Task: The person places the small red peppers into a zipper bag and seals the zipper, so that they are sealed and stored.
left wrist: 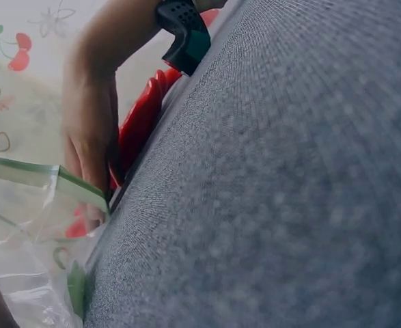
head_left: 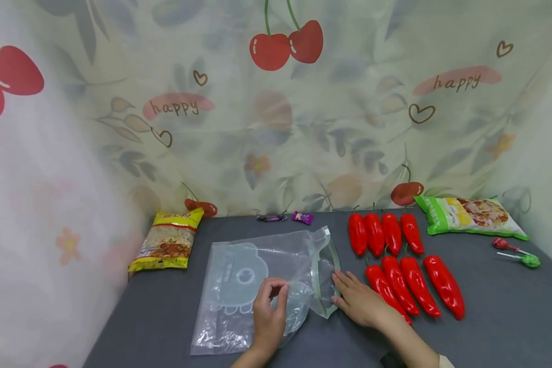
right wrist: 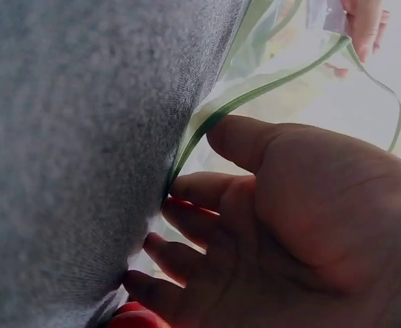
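A clear zip bag with a pale cartoon print lies on the dark cloth, its green-edged mouth spread apart toward the right. My left hand pinches the upper film near the mouth between thumb and forefinger. My right hand rests by the opening with its fingers extended, touching the lower rim; in the right wrist view its fingertips meet the green strip. Beside that hand lie red chili peppers in two rows. The left wrist view shows the right hand behind the bag's rim.
A yellow food packet lies at the left and a green and white one at the back right. Two small purple sweets lie at the back. Red and green lollipops lie far right. A patterned curtain hangs behind.
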`<state>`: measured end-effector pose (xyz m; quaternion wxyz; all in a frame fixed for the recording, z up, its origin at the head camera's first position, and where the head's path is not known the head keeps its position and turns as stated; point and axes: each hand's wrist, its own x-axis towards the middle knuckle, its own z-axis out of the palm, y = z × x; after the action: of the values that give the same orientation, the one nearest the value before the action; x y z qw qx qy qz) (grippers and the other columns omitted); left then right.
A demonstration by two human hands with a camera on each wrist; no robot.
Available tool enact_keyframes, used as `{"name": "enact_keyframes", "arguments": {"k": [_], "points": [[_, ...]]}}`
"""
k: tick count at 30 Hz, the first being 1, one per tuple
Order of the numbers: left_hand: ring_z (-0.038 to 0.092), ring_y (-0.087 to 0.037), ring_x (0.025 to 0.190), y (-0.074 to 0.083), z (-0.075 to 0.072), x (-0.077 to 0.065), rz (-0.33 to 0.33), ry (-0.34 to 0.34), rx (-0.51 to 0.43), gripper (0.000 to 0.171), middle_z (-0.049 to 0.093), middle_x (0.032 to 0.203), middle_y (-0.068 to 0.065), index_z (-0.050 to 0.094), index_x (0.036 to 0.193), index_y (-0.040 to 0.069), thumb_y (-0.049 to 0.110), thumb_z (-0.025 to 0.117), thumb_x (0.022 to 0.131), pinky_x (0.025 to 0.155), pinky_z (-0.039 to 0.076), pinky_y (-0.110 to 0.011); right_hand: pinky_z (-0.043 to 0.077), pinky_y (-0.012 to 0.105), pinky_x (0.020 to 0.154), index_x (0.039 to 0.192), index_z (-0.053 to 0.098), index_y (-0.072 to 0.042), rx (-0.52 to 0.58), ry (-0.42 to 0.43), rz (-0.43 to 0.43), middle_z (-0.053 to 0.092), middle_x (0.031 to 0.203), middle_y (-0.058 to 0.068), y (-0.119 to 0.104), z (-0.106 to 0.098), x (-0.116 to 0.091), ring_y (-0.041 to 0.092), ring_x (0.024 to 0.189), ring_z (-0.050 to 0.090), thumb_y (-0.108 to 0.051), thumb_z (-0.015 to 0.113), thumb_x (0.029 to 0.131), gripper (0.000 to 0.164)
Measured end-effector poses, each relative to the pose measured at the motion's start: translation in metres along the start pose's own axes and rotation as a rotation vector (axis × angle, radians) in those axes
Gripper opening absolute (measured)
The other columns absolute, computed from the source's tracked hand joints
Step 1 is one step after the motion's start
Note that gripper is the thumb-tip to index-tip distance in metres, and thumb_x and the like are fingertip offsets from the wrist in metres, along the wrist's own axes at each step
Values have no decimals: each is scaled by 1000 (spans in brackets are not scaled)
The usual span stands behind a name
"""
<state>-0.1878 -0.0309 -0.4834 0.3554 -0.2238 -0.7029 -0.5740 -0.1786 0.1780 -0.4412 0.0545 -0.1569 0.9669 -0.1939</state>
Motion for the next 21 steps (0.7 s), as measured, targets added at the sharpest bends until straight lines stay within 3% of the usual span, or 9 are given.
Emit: {"name": "enact_keyframes", "arguments": {"k": [6,13,18,21], "points": [[65,-15,73,-1,4,-3,-130,-7,-43,8,68,78,-13,61,87,-1,-8,60,82,68,53,-18,28,57,106,132,44,5,48,-3,0,39,142,19,1,-4,0,46,131,30,-28,58,88,56],[67,-16,72,0,4,-3,-169,-13,-95,5,70,79,-9,63,88,3,1,61,85,65,55,-21,30,56,104,131,46,3,62,10,-9,43,140,17,6,-8,1,41,130,35,-28,60,88,55],[68,-21,72,2,5,-4,-225,-15,-115,5,70,79,-12,64,87,1,0,63,83,64,55,-22,47,47,91,127,51,2,93,233,-41,60,121,17,17,-14,3,31,109,58,-20,66,83,51],[68,-21,72,8,4,-1,-276,-13,-110,4,70,78,-13,64,86,-1,-1,63,82,64,55,-20,53,43,80,125,52,2,177,399,35,65,109,18,24,-24,1,29,94,65,-14,69,80,50]]}}
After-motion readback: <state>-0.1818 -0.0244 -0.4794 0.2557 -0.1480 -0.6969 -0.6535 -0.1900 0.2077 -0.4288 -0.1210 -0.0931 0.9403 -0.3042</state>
